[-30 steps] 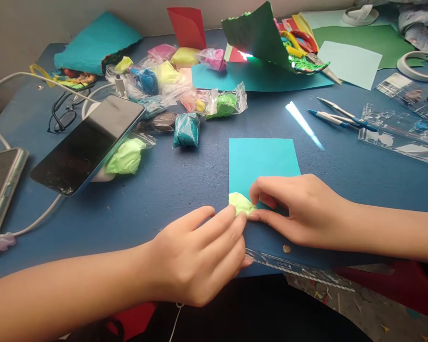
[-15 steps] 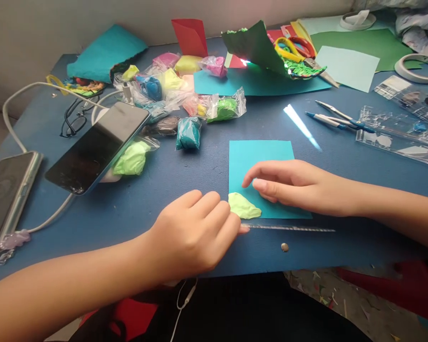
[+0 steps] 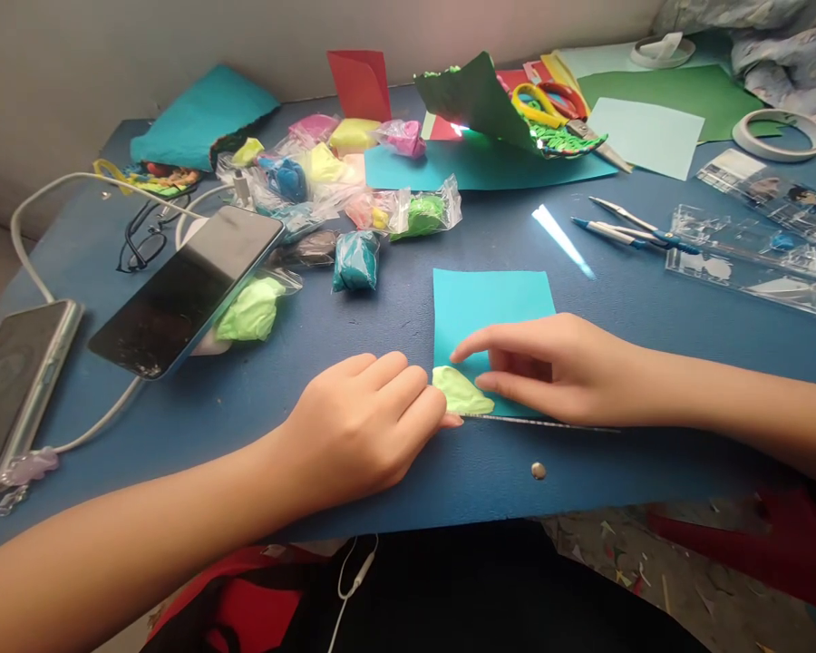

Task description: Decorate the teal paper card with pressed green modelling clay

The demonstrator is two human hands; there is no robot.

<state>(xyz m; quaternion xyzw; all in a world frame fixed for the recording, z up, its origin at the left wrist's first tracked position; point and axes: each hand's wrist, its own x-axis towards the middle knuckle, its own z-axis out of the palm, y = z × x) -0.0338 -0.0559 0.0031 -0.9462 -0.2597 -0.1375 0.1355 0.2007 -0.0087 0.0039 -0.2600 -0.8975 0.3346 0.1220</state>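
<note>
A square of turquoise paper (image 3: 490,295) lies on the blue table, with a flattened piece of light green clay (image 3: 459,393) on its lower left corner. My left hand (image 3: 367,422) is closed at the clay's left side, holding one end of a thin, clear marked strip (image 3: 544,422), which looks like a ruler seen edge-on. The strip runs along the paper's near edge, below the clay. Over the paper is my right hand (image 3: 550,367), its thumb and index finger apart and nothing between them. Its other fingers are curled and partly hidden.
Bagged clay (image 3: 357,261) in several colours lies behind my left hand. A phone (image 3: 187,290) and power bank (image 3: 20,390) with a white cable are at left. Pens (image 3: 612,231), clear plastic cases (image 3: 748,258) and a tape roll (image 3: 781,136) lie at right. A metal stud (image 3: 539,471) is near the front edge.
The strip has moved away from me, up to the paper's near edge, with my left hand. My right index finger has reached left toward the clay, and its gap to the thumb has widened.
</note>
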